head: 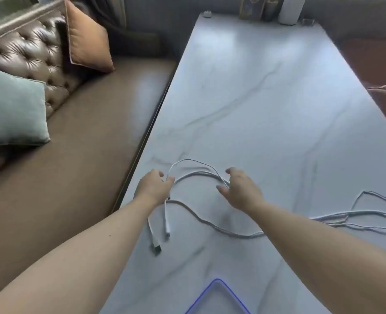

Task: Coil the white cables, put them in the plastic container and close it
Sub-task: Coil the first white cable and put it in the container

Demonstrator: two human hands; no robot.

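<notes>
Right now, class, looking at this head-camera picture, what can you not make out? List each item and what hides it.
- Container: cut off by the bottom edge; only a blue-edged corner shows, lid unseen.
- Cables: run off the right edge, so their count and far ends are unknown.
- Left hand: seen from behind; its grip on the loop is hidden.
- Items on the table's far end: cropped by the top edge, blurred.

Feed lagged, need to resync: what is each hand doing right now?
Left hand: closed, pinching the cable loop.
Right hand: open, fingers curled at the loop's other end, no firm grip.
</notes>
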